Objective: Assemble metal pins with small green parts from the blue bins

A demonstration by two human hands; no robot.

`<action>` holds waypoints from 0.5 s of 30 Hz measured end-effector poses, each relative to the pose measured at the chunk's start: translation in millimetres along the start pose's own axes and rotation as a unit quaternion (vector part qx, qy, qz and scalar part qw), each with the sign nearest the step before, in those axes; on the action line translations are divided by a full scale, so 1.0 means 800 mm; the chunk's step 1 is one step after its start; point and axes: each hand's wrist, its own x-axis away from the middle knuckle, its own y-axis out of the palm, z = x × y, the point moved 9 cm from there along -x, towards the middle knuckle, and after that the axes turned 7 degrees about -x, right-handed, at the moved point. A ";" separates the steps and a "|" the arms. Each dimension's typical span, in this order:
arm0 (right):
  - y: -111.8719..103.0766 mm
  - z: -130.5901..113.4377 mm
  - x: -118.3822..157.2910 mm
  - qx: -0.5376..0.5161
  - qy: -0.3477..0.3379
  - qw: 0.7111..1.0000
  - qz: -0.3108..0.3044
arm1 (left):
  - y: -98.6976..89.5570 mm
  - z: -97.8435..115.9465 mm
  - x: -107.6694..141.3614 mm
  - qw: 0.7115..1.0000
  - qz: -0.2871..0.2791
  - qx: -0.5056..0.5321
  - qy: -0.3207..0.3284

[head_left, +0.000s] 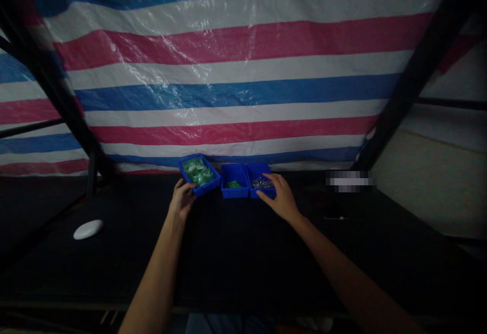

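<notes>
At eleven o'clock, a rectangular blue plastic tray [207, 187] is gripped, seemingly for steadiness, by the left hand [182, 201], the right hand [282, 200] spread.

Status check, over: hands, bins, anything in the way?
Left hand gripping edge of angled blue bin. Right hand open over rightmost bin of silvery pieces. Green pieces in middle bin. White rounded object off left, away from hands.

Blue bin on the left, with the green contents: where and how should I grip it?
Probably pinch the bin by its near-left wall, coming from the left with the left hand: it sits angled, its right corner close to the middle bin.
</notes>
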 end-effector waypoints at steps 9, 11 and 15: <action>0.060 -0.040 0.015 0.165 -0.114 0.967 -0.158 | 0.001 -0.005 -0.005 0.998 0.024 0.006 0.050; 0.060 -0.038 0.014 0.173 -0.100 0.968 -0.152 | 0.002 -0.007 -0.006 0.998 0.021 0.004 0.053; 0.055 -0.039 0.010 0.180 -0.082 0.972 -0.128 | 0.003 -0.017 -0.006 0.999 0.021 -0.004 0.043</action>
